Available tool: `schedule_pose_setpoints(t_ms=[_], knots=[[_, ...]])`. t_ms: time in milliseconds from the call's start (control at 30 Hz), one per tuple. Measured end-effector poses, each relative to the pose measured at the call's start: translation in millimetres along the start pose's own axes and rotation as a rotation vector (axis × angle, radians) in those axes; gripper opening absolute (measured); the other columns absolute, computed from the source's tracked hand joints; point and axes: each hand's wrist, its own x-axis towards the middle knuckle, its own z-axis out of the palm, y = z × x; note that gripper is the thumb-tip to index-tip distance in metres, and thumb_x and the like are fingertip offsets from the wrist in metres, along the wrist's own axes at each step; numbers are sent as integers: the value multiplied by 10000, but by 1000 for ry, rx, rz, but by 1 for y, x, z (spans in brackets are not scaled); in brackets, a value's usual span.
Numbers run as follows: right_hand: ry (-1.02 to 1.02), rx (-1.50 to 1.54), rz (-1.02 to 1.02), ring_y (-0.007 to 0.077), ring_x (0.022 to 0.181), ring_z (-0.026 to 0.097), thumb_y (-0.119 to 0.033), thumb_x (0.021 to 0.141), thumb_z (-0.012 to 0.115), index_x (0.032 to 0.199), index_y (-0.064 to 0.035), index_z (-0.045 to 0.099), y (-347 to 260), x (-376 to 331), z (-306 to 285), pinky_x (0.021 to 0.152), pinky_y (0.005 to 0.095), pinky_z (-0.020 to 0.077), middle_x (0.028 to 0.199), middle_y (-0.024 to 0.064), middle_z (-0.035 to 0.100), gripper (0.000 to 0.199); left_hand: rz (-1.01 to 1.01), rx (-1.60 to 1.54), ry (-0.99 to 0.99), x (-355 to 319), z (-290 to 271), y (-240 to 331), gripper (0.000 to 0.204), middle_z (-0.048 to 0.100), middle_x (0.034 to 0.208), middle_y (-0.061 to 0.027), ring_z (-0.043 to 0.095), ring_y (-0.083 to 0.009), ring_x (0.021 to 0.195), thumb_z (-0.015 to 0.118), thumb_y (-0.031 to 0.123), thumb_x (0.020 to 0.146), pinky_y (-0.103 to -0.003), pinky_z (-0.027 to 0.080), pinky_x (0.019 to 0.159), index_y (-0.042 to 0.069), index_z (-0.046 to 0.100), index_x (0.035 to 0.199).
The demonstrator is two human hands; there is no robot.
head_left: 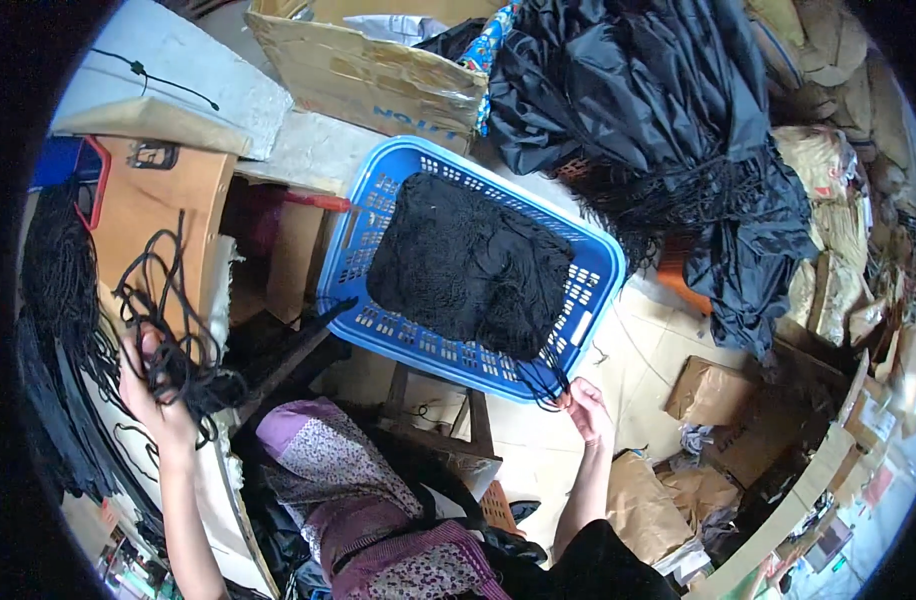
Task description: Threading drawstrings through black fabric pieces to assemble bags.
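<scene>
Partly, left hand point(156, 395) (cord-buried point(178, 340)); basket point(378, 190) hazy

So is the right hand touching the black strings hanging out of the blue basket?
Touching. The head view shows the right hand pinching the black cords that trail over the corner of the blue basket; the strands run straight into its fingertips.

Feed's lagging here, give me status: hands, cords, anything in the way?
Left hand shut on bundle of black cords. Right hand pinching cord strands at blue basket edge. Nothing blocking between them.
</scene>
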Motion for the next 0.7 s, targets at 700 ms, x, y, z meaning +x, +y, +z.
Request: schedule_pose_setpoints(t_ms=[700], knots=[[758, -845, -728, 210, 809, 591, -37, 869, 542, 1060, -9, 598, 45, 7, 81, 758, 322, 463, 856, 93, 639, 200, -29, 20, 38, 16, 15, 31, 314, 633, 974, -164, 618, -225, 909, 457, 33, 868, -305, 452, 839, -78, 500, 1159]])
